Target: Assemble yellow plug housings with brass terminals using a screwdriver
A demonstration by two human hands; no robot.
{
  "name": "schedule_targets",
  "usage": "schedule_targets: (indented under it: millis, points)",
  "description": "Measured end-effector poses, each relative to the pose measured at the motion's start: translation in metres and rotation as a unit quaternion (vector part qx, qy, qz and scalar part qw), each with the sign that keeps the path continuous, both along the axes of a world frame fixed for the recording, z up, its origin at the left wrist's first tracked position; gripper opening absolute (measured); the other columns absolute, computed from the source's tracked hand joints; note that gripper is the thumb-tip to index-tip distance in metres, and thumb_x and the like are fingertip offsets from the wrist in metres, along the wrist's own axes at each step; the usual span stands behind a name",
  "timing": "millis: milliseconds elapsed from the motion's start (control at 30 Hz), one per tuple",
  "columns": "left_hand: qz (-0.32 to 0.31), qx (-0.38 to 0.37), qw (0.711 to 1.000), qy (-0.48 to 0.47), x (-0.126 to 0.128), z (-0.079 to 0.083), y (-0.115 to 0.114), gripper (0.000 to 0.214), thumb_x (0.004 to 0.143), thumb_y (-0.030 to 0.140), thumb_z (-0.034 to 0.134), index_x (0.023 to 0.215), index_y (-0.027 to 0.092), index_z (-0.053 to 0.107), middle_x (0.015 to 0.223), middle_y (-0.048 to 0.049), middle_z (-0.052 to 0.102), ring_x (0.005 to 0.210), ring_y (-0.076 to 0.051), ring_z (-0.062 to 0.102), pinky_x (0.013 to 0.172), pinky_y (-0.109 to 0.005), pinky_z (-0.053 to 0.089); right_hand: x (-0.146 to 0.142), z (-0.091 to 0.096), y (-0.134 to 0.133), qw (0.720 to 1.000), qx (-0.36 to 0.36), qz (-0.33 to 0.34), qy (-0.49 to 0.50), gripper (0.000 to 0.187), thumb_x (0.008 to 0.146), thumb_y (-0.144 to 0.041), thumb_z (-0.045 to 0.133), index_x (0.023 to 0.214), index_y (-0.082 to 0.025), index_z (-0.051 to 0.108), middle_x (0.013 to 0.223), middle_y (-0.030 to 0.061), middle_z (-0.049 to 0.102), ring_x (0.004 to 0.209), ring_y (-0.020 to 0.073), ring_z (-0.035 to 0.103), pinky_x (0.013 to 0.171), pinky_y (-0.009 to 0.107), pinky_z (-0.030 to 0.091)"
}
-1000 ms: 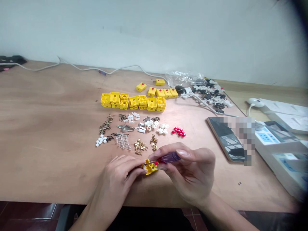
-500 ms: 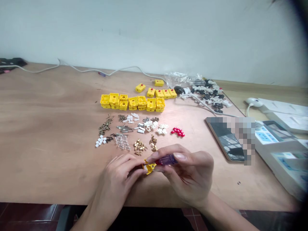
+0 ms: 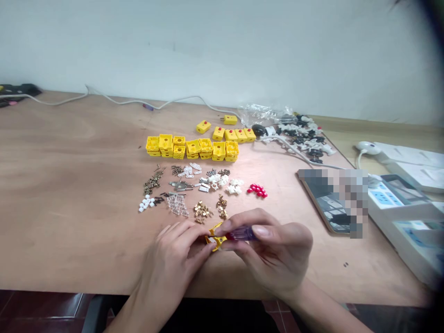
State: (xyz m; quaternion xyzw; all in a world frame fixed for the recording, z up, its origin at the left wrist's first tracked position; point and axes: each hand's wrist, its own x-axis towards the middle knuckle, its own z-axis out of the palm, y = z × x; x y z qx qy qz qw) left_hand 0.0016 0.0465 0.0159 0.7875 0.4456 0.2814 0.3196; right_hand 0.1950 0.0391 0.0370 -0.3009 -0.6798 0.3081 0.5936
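left hand (image 3: 171, 259): fingers are grasping yellow plastic housing (image 3: 214, 241) | right hand (image 3: 274, 252): fingers are grasping purple screwdriver (image 3: 243, 233) | small brass parts (image 3: 202, 212) lie just beyond fingers

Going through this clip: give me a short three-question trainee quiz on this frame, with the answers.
1. Which hand grips the purple-handled screwdriver?
2. True or false: the yellow plastic housing is lying flat on the table.
3. What colour are the small beads to the right of the sorted parts?

Key: 1. The right hand. 2. False: the left hand holds it up off the table. 3. Red.
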Motion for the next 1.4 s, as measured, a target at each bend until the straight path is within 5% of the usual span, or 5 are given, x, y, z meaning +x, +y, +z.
schedule_targets:
  millis: [367,600,800,1067,1400]
  points:
    - [-0.061,-0.001,0.998,0.010,-0.005,0.005,0.008,0.018,0.101,0.015,0.052,0.097,0.024,0.068,0.092,0.0008,0.067,0.081,-0.017,0.063,0.071,-0.029,0.046,-0.007,0.010,-0.013,0.993,-0.021,0.077,-0.092,0.088,0.082,0.016,0.049,0.150,-0.039,0.043,0.131,0.0024,0.062,0.116,0.0147,0.065,0.094,0.033,0.062]
    - [-0.170,0.026,0.981,0.095,-0.005,0.013,0.035,0.024,0.094,0.003,0.051,0.094,0.022,0.065,0.090,0.0007,0.061,0.078,-0.016,0.059,0.065,-0.027,0.040,-0.003,0.018,-0.006,0.994,-0.032,0.089,-0.049,0.082,0.085,0.017,0.046,0.144,-0.039,0.049,0.132,0.0002,0.069,0.119,0.0143,0.069,0.092,0.029,0.063]
    - [-0.092,0.035,0.994,0.050,0.015,-0.001,0.004,0.018,0.095,0.007,0.056,0.093,0.023,0.064,0.085,0.0019,0.060,0.072,-0.017,0.056,0.061,-0.029,0.035,0.016,0.015,-0.024,0.992,-0.065,0.091,-0.063,0.083,0.083,0.016,0.047,0.144,-0.040,0.049,0.139,0.0012,0.066,0.122,0.0182,0.069,0.085,0.030,0.067]
    - [-0.108,-0.006,0.994,0.029,0.021,0.013,-0.011,0.021,0.103,0.010,0.050,0.101,0.023,0.067,0.094,0.0000,0.066,0.082,-0.019,0.059,0.075,-0.033,0.040,0.017,0.012,-0.033,1.000,0.010,-0.019,0.022,0.068,0.083,0.009,0.065,0.128,-0.042,0.065,0.106,-0.0018,0.069,0.086,0.0136,0.074,0.067,0.025,0.069]
    - [-0.171,0.008,0.985,0.033,0.008,0.012,-0.008,0.004,0.099,0.018,0.066,0.099,0.021,0.068,0.093,0.0011,0.063,0.088,-0.018,0.058,0.077,-0.031,0.038,0.022,0.006,-0.035,0.993,-0.045,0.094,0.045,0.073,0.083,0.018,0.052,0.133,-0.035,0.054,0.122,-0.0005,0.073,0.108,0.0152,0.073,0.077,0.027,0.068]
